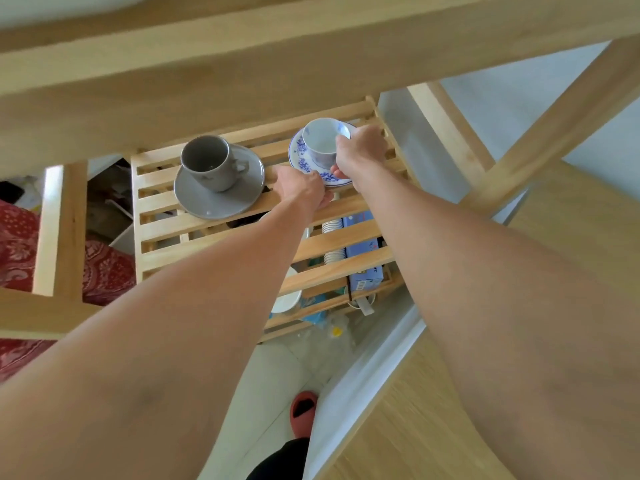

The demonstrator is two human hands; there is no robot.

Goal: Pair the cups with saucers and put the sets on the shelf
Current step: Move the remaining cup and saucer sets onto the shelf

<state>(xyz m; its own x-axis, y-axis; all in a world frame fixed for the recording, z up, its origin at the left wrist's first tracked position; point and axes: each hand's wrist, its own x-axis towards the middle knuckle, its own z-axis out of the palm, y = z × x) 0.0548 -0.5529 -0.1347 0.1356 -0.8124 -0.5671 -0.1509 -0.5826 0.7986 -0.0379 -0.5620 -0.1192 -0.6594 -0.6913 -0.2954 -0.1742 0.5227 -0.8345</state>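
Both bare arms stretch forward over the slatted wooden shelf (194, 233). The right hand (360, 150) has its fingers closed round the white cup with blue flowers (320, 142), which stands on the blue-patterned white saucer (301, 161) near the shelf's far right corner. The left hand (301, 188) has its fingers pinching that saucer's near rim. To the left stands the grey ceramic cup (207, 161) on its round grey saucer (221, 199).

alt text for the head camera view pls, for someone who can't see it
Both hands set a blue-and-white cup on its matching saucer onto a slatted wooden shelf: the right hand grips the cup, the left hand is at the saucer's near edge. Left of it sits a grey cup on a grey saucer.
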